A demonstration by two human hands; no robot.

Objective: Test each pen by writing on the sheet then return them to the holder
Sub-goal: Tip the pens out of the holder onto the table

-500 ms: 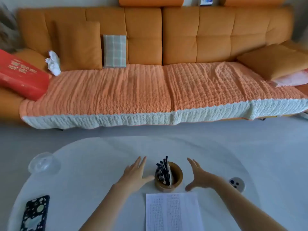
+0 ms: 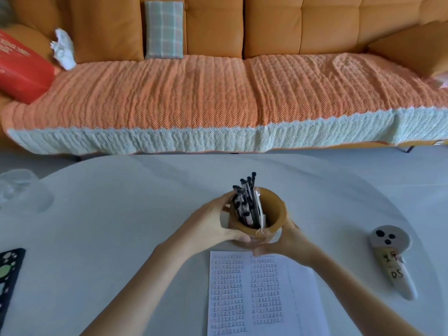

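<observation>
Pale tabletop (image 2: 121, 214) carries everything; both hands grip the brown holder (image 2: 272, 209), the left hand (image 2: 208, 223) curled round its left wall, the right hand (image 2: 287, 241) cupping the right side, fingers (image 2: 259, 251) wrapped under the base. Between the fingers the holder leans toward the person, pens (image 2: 244, 200) bunched at the left thumb. My worry: more tilt spills the pens onto the sheet (image 2: 254, 294) just below the fingers, or a slack grip drops the holder

The ghost-shaped object (image 2: 394, 261) bears handwritten "05"; other writing illegible.
</observation>
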